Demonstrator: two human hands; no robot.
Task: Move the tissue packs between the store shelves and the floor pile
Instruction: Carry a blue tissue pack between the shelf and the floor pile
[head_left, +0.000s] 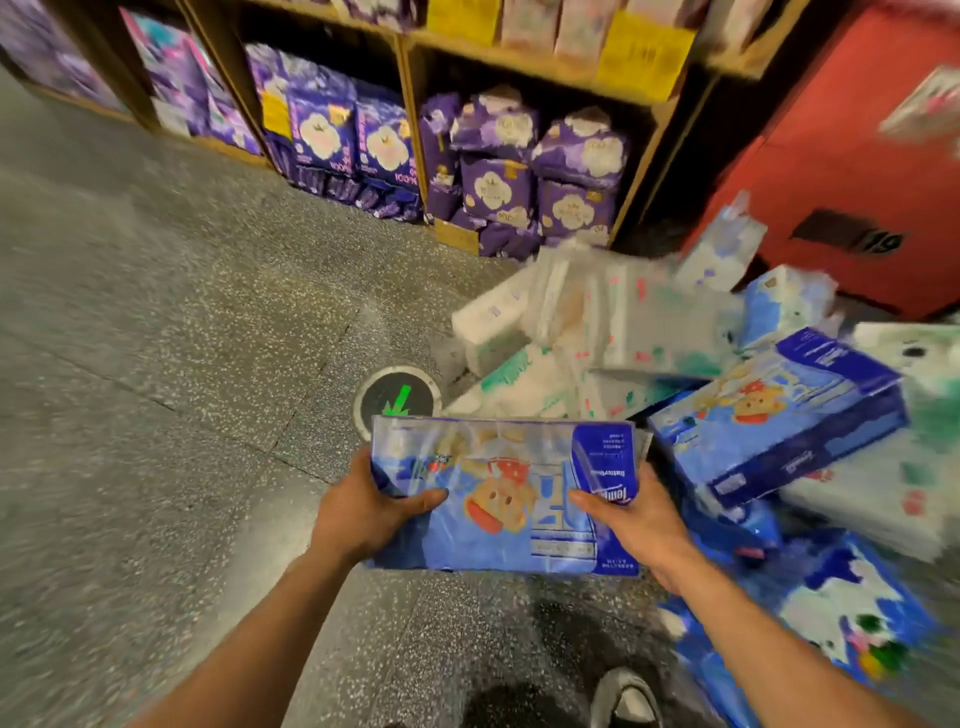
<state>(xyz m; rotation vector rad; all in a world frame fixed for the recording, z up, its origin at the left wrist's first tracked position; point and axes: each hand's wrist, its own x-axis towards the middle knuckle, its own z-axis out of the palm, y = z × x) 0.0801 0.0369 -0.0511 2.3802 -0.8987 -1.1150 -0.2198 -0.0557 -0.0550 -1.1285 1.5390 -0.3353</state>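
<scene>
Two hands carry one blue tissue pack (498, 499) above the speckled floor (156, 338); the left hand (363, 512) pinches its left edge, thumb on top; the right hand (636, 525) does likewise at the right edge, each grip holding the pack; just right lies the floor pile (649, 332) of blue and white packs, blurred, perhaps film-wrapped; purple packs (498, 192) fill the shelves (519, 73) behind.

Both bare forearms (249, 623) reach forward; the left hand (363, 506) and right hand (636, 519) grip opposite ends of one pack (488, 499), thumbs on top.
</scene>
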